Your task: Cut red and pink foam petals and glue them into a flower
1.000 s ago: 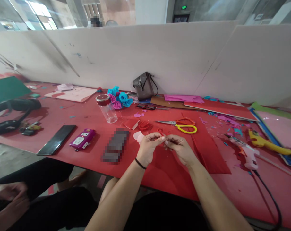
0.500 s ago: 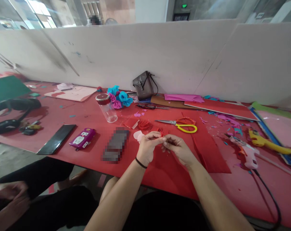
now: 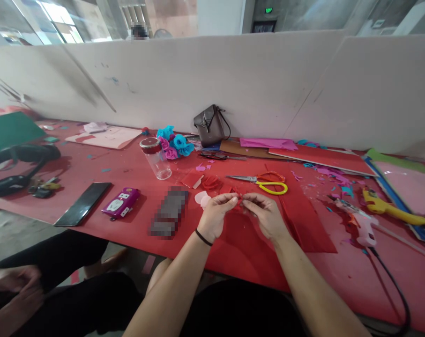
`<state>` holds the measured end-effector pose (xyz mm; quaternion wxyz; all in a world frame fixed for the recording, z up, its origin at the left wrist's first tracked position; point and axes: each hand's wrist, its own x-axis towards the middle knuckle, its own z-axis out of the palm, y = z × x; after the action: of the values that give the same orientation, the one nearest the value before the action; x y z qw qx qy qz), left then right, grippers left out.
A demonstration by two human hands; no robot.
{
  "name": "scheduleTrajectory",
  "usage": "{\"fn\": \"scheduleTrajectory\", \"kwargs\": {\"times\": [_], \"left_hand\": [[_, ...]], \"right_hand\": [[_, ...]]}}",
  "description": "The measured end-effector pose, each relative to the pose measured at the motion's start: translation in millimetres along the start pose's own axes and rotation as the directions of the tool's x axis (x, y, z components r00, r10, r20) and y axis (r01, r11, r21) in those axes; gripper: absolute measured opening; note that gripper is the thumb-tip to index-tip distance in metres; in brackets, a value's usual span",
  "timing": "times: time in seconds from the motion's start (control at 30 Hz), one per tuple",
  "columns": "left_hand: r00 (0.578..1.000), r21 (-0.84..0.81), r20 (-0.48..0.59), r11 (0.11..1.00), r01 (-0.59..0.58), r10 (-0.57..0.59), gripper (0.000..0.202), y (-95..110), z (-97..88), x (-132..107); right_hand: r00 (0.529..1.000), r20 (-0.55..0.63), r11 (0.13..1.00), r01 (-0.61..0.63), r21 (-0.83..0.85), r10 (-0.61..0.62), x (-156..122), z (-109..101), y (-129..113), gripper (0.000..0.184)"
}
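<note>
Above the red table point(image 3: 233, 262), my left hand point(image 3: 217, 213) and my right hand point(image 3: 263, 213) pinch a small piece of red crepe paper point(image 3: 239, 199) between thumbs and fingertips. Most of the piece is hidden by the fingers, so its shape is unclear. Pale pink paper petals point(image 3: 202, 198) lie just left of my left hand. Behind the hands are coiled red paper strips point(image 3: 211, 183) and scissors point(image 3: 272, 187) with a yellow and a red handle, blades pointing left. A folded red sheet point(image 3: 309, 227) lies right of my right hand.
To the left are a phone point(image 3: 170, 213), a purple packet point(image 3: 121, 203), a black slab point(image 3: 83, 204) and a glass jar point(image 3: 158, 161). Paper flowers point(image 3: 177, 144) and a bag point(image 3: 210, 125) stand behind. Glue guns, one pink point(image 3: 363, 227), one yellow point(image 3: 391, 209), lie right. Another person's hands point(image 3: 15, 285) rest lower left.
My fingertips have drawn slightly apart, showing a little more of the red paper between them. My right hand has shifted a little to the right. The things on the table stay put.
</note>
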<state>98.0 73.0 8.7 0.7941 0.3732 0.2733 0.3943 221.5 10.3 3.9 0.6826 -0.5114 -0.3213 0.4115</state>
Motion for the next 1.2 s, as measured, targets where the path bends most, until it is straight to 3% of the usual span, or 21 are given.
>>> {"fn": "scheduleTrajectory", "kwargs": {"times": [0.33,0.63,0.93,1.2], "left_hand": [[0.999,-0.013,-0.046,1.000,-0.007,0.007,0.028,-0.3,1.3,1.6],[0.986,0.174,-0.006,0.971,-0.162,0.165,0.023,-1.9,3.0,2.0],[0.933,0.337,0.055,0.873,-0.352,0.355,0.010,-2.5,0.3,1.3],[0.944,0.296,0.078,0.897,-0.329,0.321,0.006,-1.1,4.3,-2.3]], "right_hand": [[0.995,0.043,0.996,-0.091,-0.001,0.091,-0.9,0.7,-2.5,0.023],[0.998,0.061,1.000,-0.012,-0.020,0.014,-2.2,2.7,-4.4,0.022],[0.997,0.076,1.000,0.014,-0.013,-0.013,-2.4,0.2,-2.1,0.021],[0.997,0.058,0.998,0.053,-0.042,-0.051,-2.9,1.1,-2.6,0.021]]}}
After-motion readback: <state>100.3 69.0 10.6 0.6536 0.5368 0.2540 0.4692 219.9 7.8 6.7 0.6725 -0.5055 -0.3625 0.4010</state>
